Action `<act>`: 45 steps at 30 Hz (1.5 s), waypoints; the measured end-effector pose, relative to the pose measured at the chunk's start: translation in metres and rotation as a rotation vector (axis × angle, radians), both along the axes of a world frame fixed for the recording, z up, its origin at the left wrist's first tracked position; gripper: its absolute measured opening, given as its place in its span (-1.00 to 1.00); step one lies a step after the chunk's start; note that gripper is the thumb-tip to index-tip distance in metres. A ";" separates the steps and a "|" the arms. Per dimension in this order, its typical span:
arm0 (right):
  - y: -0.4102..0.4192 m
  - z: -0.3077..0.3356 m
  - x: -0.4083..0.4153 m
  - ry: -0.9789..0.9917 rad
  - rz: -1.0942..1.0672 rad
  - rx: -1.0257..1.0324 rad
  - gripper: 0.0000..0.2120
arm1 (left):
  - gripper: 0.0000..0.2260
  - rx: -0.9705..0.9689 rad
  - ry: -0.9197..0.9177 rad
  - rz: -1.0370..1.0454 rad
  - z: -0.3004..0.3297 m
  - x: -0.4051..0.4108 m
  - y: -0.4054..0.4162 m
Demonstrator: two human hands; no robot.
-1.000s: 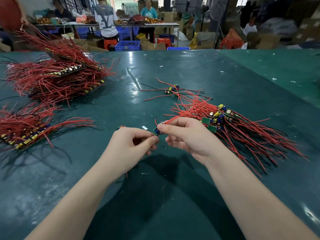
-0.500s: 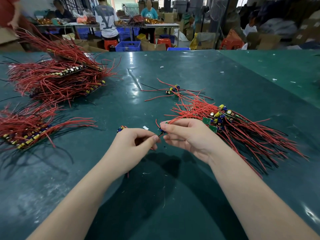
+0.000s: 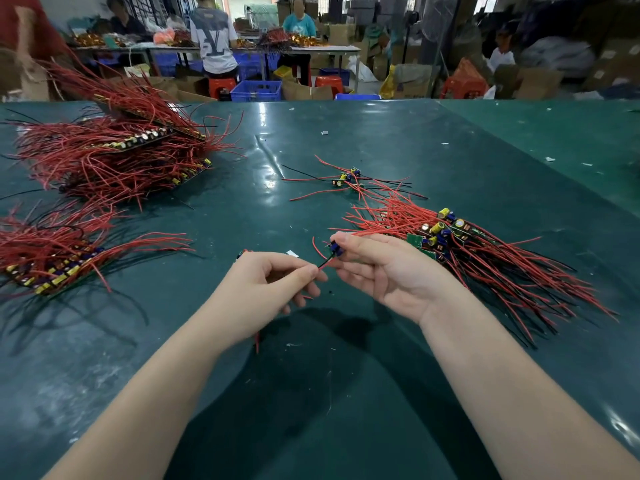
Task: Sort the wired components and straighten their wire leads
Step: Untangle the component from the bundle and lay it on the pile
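My right hand pinches a small wired component with a blue capacitor between thumb and forefinger. Its red and black leads run down-left into my left hand, which pinches them at the fingertips. A red wire end hangs below my left wrist. Another small part peeks out behind my left hand. To the right lies a loose heap of components with red and black leads. A few separate components lie further back.
Two large stacks of sorted components with red leads sit on the left, one far and one near. The green table carries small white scraps. People work at benches beyond the far edge.
My hands have drawn slightly apart, exposing a short stretch of lead between them. My right hand has turned palm-up a little with the component raised.
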State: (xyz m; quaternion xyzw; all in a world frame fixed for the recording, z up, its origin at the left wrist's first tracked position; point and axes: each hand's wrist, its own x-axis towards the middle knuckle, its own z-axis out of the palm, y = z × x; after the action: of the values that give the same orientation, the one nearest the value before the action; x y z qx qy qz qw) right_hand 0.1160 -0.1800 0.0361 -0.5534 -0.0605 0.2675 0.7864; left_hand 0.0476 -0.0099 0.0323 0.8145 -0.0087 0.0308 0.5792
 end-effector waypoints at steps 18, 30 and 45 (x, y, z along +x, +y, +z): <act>-0.002 0.004 0.001 0.010 -0.099 0.135 -0.90 | -0.85 -0.403 0.172 -0.044 0.003 0.000 0.003; -0.006 0.004 0.004 -0.053 -0.165 0.103 -0.83 | -0.81 -0.247 0.219 -0.046 0.002 -0.001 0.003; -0.009 0.003 0.007 -0.072 -0.220 0.075 -0.69 | -0.84 0.013 0.099 0.087 -0.006 0.004 0.007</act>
State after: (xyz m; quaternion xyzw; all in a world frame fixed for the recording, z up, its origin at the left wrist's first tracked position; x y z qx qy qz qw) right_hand 0.1231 -0.1891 0.0394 -0.5364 -0.0375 0.1569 0.8284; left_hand 0.0518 -0.0033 0.0262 0.8184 0.0551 0.0157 0.5718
